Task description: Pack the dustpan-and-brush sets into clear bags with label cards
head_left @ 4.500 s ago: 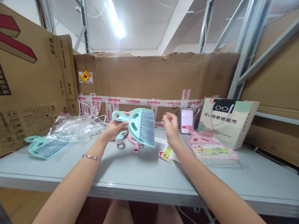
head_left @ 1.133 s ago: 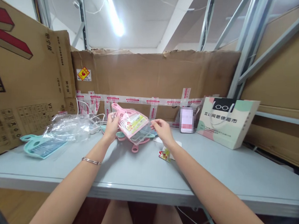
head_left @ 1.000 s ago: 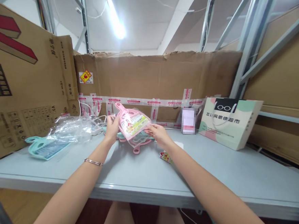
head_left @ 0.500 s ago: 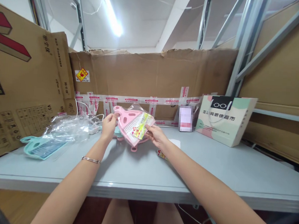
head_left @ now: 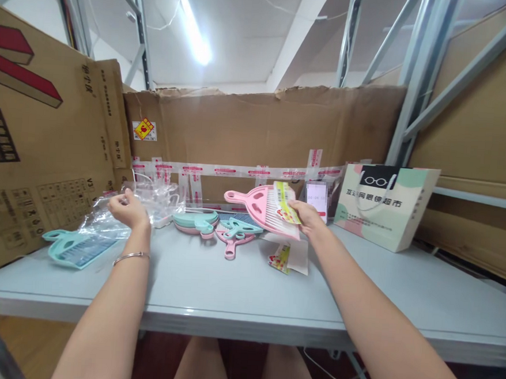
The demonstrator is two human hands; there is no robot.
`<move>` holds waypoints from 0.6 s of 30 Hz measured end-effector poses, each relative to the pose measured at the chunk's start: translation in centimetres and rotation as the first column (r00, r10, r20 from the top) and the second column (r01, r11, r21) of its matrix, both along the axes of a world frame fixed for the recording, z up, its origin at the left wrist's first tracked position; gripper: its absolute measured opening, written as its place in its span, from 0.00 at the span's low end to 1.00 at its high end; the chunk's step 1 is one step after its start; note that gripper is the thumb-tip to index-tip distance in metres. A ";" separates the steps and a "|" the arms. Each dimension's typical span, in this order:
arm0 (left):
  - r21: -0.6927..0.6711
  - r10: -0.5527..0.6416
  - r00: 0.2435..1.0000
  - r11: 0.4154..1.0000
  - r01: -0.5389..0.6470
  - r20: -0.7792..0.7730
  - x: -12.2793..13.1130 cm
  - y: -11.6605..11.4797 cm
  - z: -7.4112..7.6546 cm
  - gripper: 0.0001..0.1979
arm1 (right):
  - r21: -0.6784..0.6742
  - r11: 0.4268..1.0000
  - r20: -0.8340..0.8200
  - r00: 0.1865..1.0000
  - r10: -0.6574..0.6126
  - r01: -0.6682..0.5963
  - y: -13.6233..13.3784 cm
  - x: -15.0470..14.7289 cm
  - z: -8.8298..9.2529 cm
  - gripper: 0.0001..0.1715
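Note:
My right hand (head_left: 309, 216) grips the wide end of a pink dustpan (head_left: 256, 204) with a white-bristled brush in it. A yellow-green printed card (head_left: 284, 203) lies over the bristles under my fingers. To the left, my left hand (head_left: 129, 208) is closed on a clear plastic bag (head_left: 159, 194), which trails to its right. Below the pink dustpan, a pink dustpan with blue bristles (head_left: 230, 247) lies on the table under a small teal piece (head_left: 239, 229). Beside it sit stacked teal and pink dustpans (head_left: 195, 221).
A teal dustpan with blue bristles (head_left: 82, 250) lies at the left, near crumpled plastic (head_left: 99, 219). Printed cards (head_left: 279, 258) and white paper (head_left: 299, 257) lie right of centre. A phone (head_left: 317, 198) and a paper bag (head_left: 386, 207) stand behind. Cardboard (head_left: 240, 131) walls the table's back.
The clear plastic has come off the pink dustpan, and my left hand has moved left with it. My right hand has carried the dustpan right, uncovering the dustpans beneath.

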State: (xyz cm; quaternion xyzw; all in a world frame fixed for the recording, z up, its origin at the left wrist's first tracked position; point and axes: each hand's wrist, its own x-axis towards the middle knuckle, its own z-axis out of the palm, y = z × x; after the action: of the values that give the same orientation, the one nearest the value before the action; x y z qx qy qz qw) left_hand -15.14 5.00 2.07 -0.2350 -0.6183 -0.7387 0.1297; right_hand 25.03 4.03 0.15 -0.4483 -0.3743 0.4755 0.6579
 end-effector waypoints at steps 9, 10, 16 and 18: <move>-0.240 0.016 0.970 0.968 -0.075 -0.241 2.4 -0.9 -1.3 0.36 | 0.454 0.755 0.176 0.783 -0.597 0.474 1.0 1.1 -1.1 0.06; -0.206 0.006 0.953 0.976 -0.071 -0.302 2.9 -1.0 -1.2 0.34 | 0.433 0.750 0.121 0.792 -0.598 0.500 1.1 1.1 -1.1 0.05; -0.033 -0.044 0.770 0.999 0.030 -0.637 6.3 -1.9 -0.7 0.25 | 0.128 0.730 -0.387 0.712 -0.586 0.671 2.6 2.8 -1.3 0.07; -0.021 -0.101 0.681 0.992 0.124 -0.726 7.8 -2.1 -0.9 0.22 | 0.122 0.786 -0.507 0.719 -0.476 0.606 3.1 3.5 -1.6 0.07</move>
State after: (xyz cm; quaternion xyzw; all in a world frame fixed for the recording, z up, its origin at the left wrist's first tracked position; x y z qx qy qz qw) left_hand -7.30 2.91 1.21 -0.5430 -0.4901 -0.6015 0.3212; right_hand 28.55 7.11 -1.47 -0.3184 -0.1258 0.2923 0.8930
